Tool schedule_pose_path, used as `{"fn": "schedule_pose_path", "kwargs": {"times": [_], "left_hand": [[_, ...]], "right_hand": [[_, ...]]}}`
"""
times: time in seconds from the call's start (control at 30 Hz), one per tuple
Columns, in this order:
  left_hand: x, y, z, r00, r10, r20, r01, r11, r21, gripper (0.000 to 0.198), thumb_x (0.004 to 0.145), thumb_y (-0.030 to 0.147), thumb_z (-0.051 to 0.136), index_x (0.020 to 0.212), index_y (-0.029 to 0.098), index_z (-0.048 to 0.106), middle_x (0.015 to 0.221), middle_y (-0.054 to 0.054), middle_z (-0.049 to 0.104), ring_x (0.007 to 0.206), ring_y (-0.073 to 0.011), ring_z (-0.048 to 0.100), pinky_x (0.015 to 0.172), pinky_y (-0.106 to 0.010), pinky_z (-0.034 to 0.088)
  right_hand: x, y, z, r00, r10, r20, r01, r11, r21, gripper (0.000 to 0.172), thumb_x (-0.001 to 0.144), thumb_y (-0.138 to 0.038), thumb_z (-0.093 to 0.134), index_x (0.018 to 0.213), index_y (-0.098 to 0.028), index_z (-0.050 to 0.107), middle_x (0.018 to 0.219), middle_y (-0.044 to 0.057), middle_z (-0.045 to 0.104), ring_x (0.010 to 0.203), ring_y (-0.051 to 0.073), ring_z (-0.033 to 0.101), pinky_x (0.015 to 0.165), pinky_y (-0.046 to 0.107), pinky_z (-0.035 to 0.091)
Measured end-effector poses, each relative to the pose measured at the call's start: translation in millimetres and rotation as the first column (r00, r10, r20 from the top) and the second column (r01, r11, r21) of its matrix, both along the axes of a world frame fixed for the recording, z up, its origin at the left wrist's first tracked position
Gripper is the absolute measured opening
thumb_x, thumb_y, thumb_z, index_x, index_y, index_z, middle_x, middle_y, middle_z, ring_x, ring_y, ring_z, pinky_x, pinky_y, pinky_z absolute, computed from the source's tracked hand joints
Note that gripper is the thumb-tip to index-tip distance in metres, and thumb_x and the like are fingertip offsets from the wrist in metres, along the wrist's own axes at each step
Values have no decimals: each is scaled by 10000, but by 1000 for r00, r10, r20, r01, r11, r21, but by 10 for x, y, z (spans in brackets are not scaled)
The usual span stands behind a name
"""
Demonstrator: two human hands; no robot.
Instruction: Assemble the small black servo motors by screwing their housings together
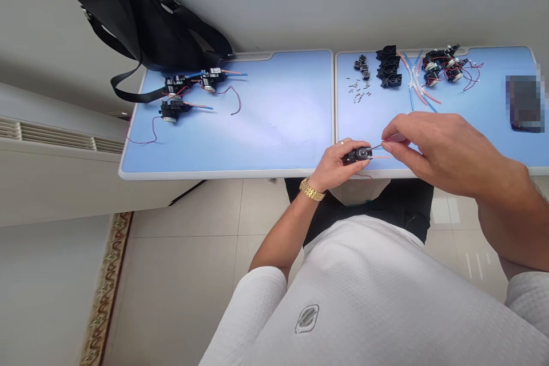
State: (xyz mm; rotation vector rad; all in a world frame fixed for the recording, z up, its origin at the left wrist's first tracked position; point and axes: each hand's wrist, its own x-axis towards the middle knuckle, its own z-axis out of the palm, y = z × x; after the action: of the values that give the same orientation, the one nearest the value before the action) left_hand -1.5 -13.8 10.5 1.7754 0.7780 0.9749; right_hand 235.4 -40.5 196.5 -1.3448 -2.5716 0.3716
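Note:
My left hand point(337, 164) is closed around a small black motor-like part point(358, 154) at the near edge of the right blue table point(472, 108). A gold watch sits on that wrist. My right hand point(429, 146) pinches a thin pinkish tube or wire point(388, 142) that runs into the black part. Both hands meet just above the table's front edge.
At the back of the right table lie small screws point(359, 91), black housings point(388, 67), blue and pink tubes point(416, 83) and wired motor units point(446, 66). The left blue table point(266, 120) carries wired assemblies point(189, 91) and a black bag point(141, 11). A dark blurred object point(525, 103) lies far right.

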Motion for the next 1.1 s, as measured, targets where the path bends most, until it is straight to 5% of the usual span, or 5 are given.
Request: {"fn": "schedule_pose_path", "kwargs": {"times": [0.3,0.53,0.73,0.9,1.1], "left_hand": [[12,-6,-6,1000,18,-16,-19,1000,-11,411,1039,565,819,1276,229,836,1094,-78,822,948,-212,733,909,-374,605],[4,1,-10,1000,21,-13,-20,1000,12,428,1052,580,803,1310,241,832,1085,-79,816,943,-212,727,900,-374,605],[7,9,-30,1000,9,-14,-9,1000,5,424,1043,561,814,1315,236,836,1100,-80,820,946,-210,729,895,-364,601],[18,-7,11,1000,-7,-1,7,1000,-23,370,1037,499,813,1297,238,844,1097,-70,820,951,-209,727,902,-357,596],[15,-9,17,1000,1,-15,-2,1000,-26,376,1040,531,814,1272,237,846,1077,-69,817,928,-211,720,895,-362,598]], "right_hand": [[18,17,-128,991,-111,76,94,974,208,518,1179,-607,490,878,-252,716,654,31,630,604,211,529,610,376,261],[-29,-10,-109,998,36,-60,-31,996,89,343,1180,-405,457,1183,-237,756,992,103,826,908,289,741,763,397,486],[-66,24,-82,1000,2,-13,-1,998,66,267,1154,-373,524,1033,-246,726,840,49,781,716,226,662,671,360,407],[-61,49,-131,991,-91,98,66,969,237,465,1172,-532,531,829,-263,693,583,12,576,551,192,464,616,380,232],[-42,33,-88,994,-34,100,12,976,218,442,1192,-515,488,957,-248,750,696,48,661,701,242,600,670,388,321]]}}
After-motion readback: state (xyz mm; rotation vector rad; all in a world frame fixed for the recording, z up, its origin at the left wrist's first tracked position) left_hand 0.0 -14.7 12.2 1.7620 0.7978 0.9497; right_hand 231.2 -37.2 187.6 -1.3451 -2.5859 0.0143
